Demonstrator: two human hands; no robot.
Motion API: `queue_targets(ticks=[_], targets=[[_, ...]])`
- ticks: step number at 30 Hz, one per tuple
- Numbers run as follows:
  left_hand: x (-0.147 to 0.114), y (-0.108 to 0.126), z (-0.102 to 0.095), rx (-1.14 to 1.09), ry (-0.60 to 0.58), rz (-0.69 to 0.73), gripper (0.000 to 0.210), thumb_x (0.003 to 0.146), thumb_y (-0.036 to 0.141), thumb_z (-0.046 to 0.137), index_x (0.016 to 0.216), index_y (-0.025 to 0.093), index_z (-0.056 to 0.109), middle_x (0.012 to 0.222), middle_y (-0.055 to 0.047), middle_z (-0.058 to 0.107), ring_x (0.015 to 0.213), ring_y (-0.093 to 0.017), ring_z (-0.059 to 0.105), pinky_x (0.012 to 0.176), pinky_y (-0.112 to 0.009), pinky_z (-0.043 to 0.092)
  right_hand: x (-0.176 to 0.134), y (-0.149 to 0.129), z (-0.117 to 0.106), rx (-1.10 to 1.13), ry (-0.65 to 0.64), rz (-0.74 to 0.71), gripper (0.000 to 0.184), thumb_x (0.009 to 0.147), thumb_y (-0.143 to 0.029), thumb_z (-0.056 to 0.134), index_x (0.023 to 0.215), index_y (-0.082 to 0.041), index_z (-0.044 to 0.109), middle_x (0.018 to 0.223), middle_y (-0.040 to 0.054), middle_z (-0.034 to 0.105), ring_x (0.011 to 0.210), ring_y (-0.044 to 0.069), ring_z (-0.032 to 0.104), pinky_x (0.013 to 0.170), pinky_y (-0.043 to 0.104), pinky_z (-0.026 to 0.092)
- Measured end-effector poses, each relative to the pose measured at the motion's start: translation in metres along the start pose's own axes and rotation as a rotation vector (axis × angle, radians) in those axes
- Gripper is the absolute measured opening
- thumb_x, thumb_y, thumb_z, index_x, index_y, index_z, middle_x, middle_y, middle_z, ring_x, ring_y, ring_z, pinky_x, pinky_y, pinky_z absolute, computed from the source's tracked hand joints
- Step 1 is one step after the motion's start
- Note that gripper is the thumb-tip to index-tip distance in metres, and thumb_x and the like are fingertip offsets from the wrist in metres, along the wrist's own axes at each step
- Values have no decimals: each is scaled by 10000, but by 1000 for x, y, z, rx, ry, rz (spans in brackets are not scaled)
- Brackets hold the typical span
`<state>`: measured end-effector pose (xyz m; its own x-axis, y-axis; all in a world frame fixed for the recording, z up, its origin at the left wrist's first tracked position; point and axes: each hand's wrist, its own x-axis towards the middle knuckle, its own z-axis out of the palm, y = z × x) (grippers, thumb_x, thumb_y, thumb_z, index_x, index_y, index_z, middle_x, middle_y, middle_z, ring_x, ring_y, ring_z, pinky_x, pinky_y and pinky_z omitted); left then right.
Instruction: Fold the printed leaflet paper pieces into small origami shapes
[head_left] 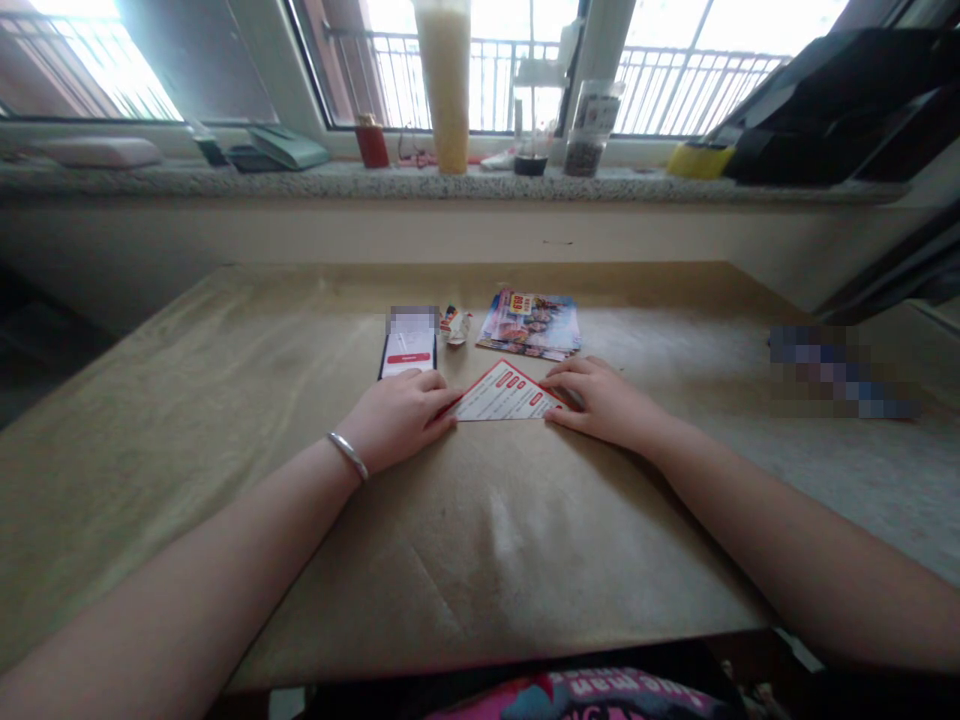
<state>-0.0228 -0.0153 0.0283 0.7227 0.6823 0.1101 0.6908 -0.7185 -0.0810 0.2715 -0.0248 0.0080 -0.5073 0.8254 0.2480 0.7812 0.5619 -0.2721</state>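
Observation:
A sheet of printed paper (506,398), folded to a triangle with its point away from me, lies on the table (480,530). White with red edges and red labels, it has its long edge facing me. My left hand (401,415) grips the triangle's left corner between thumb and fingers, a silver bangle on its wrist. At the right corner, my right hand (596,400) pinches the paper the same way. Just beyond my left hand lies a phone (409,340) with a lit screen.
Behind the paper are a crumpled wrapper (455,325) and a stack of colourful leaflets (536,322). A blurred flat item (840,375) lies at the right. Along the windowsill (285,182) stand a tall yellowish cylinder (446,90), a red jar (371,142) and a black bag (832,110).

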Motion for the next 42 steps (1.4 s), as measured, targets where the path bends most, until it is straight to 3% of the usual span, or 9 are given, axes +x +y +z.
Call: queue_targets(ticks=[5, 9, 13, 20, 28, 35, 40, 42], targets=[[0, 0, 3, -11, 25, -6, 330, 913, 360, 438, 1149, 203, 608, 981, -70, 618, 871, -181, 572, 744, -285, 464, 2, -3, 0, 94, 17, 24, 355, 747, -304, 678, 1083, -196, 636, 1083, 86, 631, 1038, 246, 542, 920, 407, 432], [0, -1, 4, -43, 50, -25, 443, 884, 348, 486, 1299, 194, 479, 1033, -81, 617, 906, -200, 575, 779, -311, 472, 3, -8, 2, 208, 51, 112, 307, 726, -209, 657, 1029, -181, 616, 978, 64, 633, 869, 191, 576, 772, 327, 475], [0, 0, 4, -109, 73, -37, 488, 865, 312, 505, 1327, 175, 424, 1060, -89, 617, 939, -206, 581, 807, -328, 483, 3, -12, 5, 300, 116, 136, 212, 760, -183, 592, 972, -187, 598, 863, 29, 623, 748, 147, 562, 664, 270, 457], [1, -1, 7, -169, 189, -22, 403, 855, 252, 516, 1246, 156, 489, 999, -89, 624, 861, -190, 588, 760, -318, 498, 1, -15, 1, 329, 119, 174, 155, 771, -186, 573, 917, -197, 624, 731, -7, 617, 629, 119, 531, 587, 243, 419], [2, -4, 11, -224, 384, 53, 304, 864, 210, 517, 1154, 147, 584, 1028, -100, 593, 918, -195, 574, 805, -335, 500, 1, -20, 1, 299, 173, 150, 102, 785, -180, 589, 840, -195, 675, 686, -5, 610, 599, 106, 513, 561, 224, 385], [2, -1, 10, -262, 362, 79, 443, 860, 186, 512, 1302, 175, 485, 1034, -93, 596, 936, -196, 567, 819, -339, 504, 3, -30, 2, 225, 191, 119, 44, 764, -172, 624, 722, -184, 630, 651, -10, 581, 572, 99, 477, 533, 215, 348], [1, 3, 8, -249, 291, 69, 636, 830, 196, 547, 1417, 164, 304, 1160, -114, 603, 975, -219, 593, 825, -343, 502, 1, -33, 1, 185, 165, 184, 67, 771, -225, 622, 795, -184, 576, 652, -21, 571, 550, 96, 479, 509, 210, 329], [1, 4, 7, -231, 293, 65, 609, 819, 195, 553, 1391, 172, 347, 1133, -105, 627, 929, -218, 612, 802, -346, 500, 1, -34, 0, 157, 146, 155, 62, 784, -232, 603, 801, -188, 563, 654, -23, 565, 554, 95, 483, 518, 211, 330]])
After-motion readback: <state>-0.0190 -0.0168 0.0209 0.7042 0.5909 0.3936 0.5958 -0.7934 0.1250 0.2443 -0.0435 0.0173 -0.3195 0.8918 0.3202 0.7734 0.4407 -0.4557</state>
